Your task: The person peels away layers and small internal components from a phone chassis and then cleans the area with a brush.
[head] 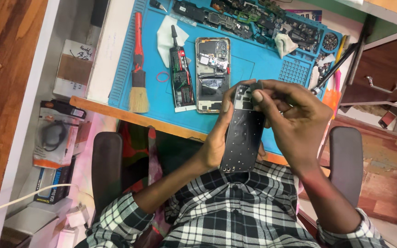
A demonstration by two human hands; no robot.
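My left hand [216,140] grips a black phone back frame [243,138] by its left edge and holds it upright over my lap, in front of the table edge. My right hand [295,119] reaches over the frame's top end, and its thumb and fingers pinch a small grey part [256,85] by the camera cut-out. An opened phone [212,76] with its boards showing lies on the blue work mat [253,64], just beyond my hands.
On the mat lie a black glue tube [181,76], a red-handled brush [138,69], a white cloth [166,36], a red rubber band [162,76] and several phone parts along the far edge. Tools [336,66] lie at the right, near wooden drawers [382,78]. Boxes [56,138] are stacked at the left.
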